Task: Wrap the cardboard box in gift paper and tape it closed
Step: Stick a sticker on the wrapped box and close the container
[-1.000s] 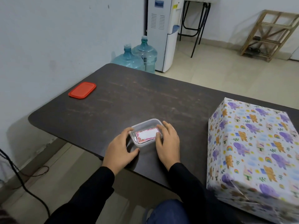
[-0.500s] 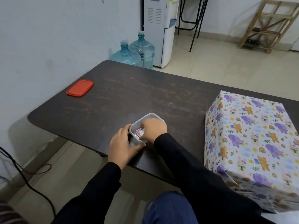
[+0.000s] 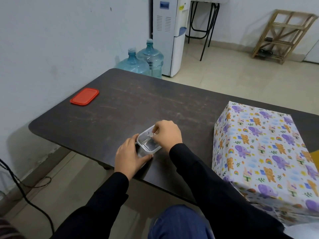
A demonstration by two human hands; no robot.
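right hand (image 3: pixel 168 133) now lifting card (image 3: pixel 153 133) from container (image 3: pixel 148 147), left hand (image 3: pixel 128 156) steadying

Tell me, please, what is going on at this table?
A person holds a small clear tub with the left hand while the right hand pinches a paper slip at its rim. To the right, the box stands covered in gift paper. A red lid lies at the far corner of the table.
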